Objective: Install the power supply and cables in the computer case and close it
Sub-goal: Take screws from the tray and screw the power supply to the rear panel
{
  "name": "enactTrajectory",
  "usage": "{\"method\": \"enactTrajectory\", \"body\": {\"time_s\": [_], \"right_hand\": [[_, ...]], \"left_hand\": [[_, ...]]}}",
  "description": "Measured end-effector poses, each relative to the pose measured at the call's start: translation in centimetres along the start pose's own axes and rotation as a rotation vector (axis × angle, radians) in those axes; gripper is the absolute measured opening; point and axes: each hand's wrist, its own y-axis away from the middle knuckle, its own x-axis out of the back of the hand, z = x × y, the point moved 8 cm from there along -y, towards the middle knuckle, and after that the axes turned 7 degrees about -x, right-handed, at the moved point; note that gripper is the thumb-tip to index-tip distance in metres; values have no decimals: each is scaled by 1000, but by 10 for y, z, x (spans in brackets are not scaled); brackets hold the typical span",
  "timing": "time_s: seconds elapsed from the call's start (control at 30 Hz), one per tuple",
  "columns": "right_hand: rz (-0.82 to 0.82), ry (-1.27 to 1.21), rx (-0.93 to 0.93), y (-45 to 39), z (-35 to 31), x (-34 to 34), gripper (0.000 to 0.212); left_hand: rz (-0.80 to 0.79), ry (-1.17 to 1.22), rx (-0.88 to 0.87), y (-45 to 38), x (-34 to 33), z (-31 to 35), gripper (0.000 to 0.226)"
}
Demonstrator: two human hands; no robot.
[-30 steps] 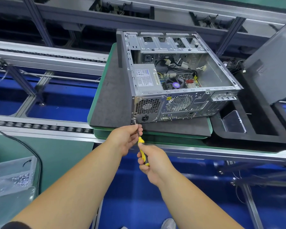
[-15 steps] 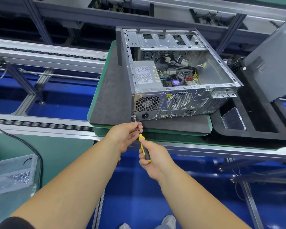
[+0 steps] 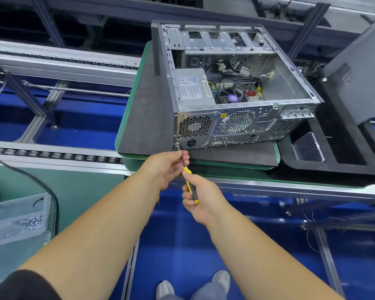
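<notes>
Computer case (image 3: 236,126) ahead of hands; right hand (image 3: 200,197) grips screwdriver (image 3: 189,184), left hand (image 3: 167,167) pinches shaft.

case (image 3: 236,126) top open, side panel (image 3: 355,79) rightward

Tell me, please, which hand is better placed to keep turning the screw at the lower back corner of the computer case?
The right hand: it already grips the screwdriver by its handle, tip at the screw. The left hand only pinches the shaft to steady it.
</notes>
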Motion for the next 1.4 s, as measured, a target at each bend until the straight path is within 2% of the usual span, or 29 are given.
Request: {"method": "enactTrajectory", "body": {"time_s": [0.07,0.2,0.4,0.47,0.6,0.67,0.77,0.9,0.97,1.03,1.13,1.2,1.4], "right_hand": [[14,24,9,1,1,1,20],[67,118,-8,0,1,0,37],[28,62,-30,-3,0,-3,48],[-16,26,-11,-3,0,-4,44],[-26,15,78,-2,-3,-4,18],[-14,13,100,-2,-3,-3,16],[-5,31,80,-2,-2,-4,24],[36,103,30,-3,2,-6,49],[17,83,1,-4,2,-10,52],[-16,40,-14,-2,1,-13,47],[-28,13,10,-1,-2,-12,27],[-15,28,30,0,-4,-10,24],[71,144,-2,-3,-6,-4,49]], "left_hand": [[20,10,2,0,1,1,14],[54,5,-2,-2,4,0,7],[41,-12,-33,-2,4,2,14],[16,3,-65,-1,4,4,16],[57,-21,-108,0,4,9,15],[78,-29,-108,-2,5,8,15],[83,-12,-107,-4,7,7,10],[111,-4,-106,-7,12,6,5],[111,-7,-89,-8,12,5,5],[95,-4,-75,-9,11,4,6],[63,9,-80,-9,8,6,10],[53,16,-76,-9,7,6,10],[58,24,-67,-11,9,5,11]]}}
